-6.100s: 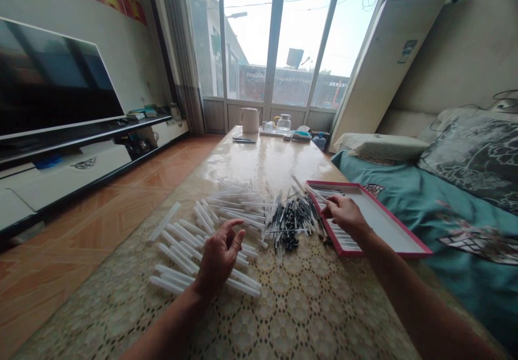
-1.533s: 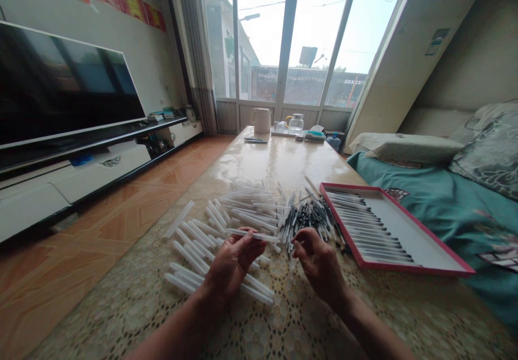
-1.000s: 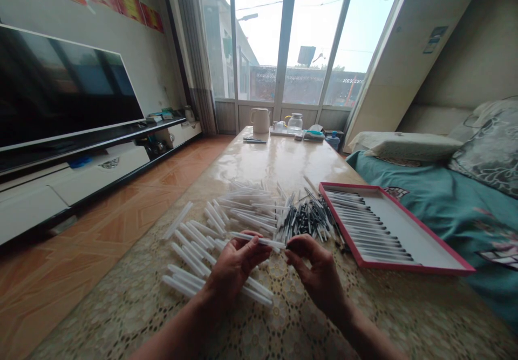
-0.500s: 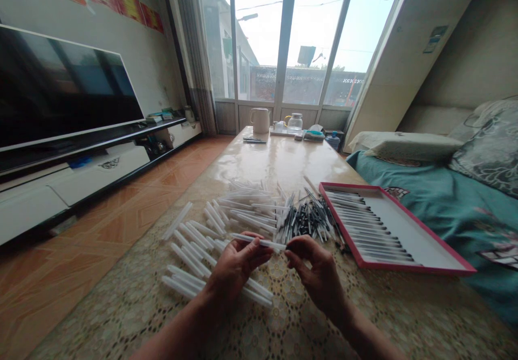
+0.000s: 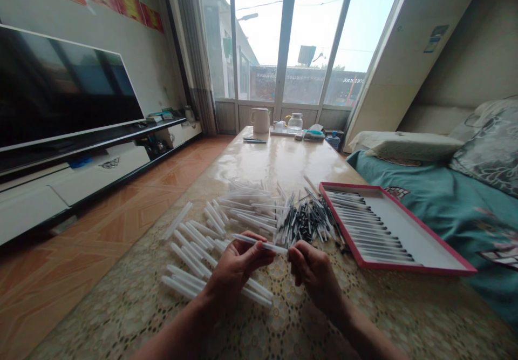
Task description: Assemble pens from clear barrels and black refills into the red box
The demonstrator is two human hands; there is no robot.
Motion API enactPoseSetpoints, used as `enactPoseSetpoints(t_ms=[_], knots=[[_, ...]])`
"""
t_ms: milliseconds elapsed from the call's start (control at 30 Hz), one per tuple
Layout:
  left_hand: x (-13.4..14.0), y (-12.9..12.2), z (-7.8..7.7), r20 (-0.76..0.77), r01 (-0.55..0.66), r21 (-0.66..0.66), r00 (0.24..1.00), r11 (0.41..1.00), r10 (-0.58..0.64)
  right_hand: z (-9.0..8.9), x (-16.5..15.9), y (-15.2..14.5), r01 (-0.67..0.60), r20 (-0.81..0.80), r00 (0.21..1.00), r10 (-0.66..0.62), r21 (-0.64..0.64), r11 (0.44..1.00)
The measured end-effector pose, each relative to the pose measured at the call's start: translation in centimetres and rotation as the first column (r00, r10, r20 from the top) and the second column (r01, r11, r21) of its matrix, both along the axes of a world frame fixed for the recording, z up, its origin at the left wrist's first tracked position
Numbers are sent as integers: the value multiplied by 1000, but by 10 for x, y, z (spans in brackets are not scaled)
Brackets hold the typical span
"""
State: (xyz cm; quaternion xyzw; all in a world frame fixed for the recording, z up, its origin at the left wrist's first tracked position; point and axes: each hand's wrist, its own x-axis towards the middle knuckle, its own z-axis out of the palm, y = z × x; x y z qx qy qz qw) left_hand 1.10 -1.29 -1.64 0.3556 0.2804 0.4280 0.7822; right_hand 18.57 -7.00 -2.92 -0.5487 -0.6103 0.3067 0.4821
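The right hand [image 5: 314,267] has now curled its fingers in at the end of the white tube [image 5: 275,248], perhaps working on that end; whether it pinches anything is hidden. The left hand [image 5: 238,263] clasps the tube above the table [image 5: 283,322].

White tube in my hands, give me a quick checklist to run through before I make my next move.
1. Left hand has a grip on the white tube: ok.
2. Right hand closed at the tube's right end: ok.
3. Anything seated inside that end: cannot tell, the right hand hides it.
4. Tubes in the pink-rimmed tray lying side by side in a row: ok.
5. Loose white tubes kept well apart from the pile of dark rods: not ok, the two heaps meet.
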Motion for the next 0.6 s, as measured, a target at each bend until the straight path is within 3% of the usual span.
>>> enactPoseSetpoints(t_ms=[200, 600], knots=[[0, 1, -1, -12, -68, -27, 998, 997, 67, 5, 2, -1, -23, 138, 990, 20, 23, 999], [0, 1, 0, -24, -54, -15, 998, 998, 54, 4, 2, -3, -38, 263, 964, 28, 36, 999]])
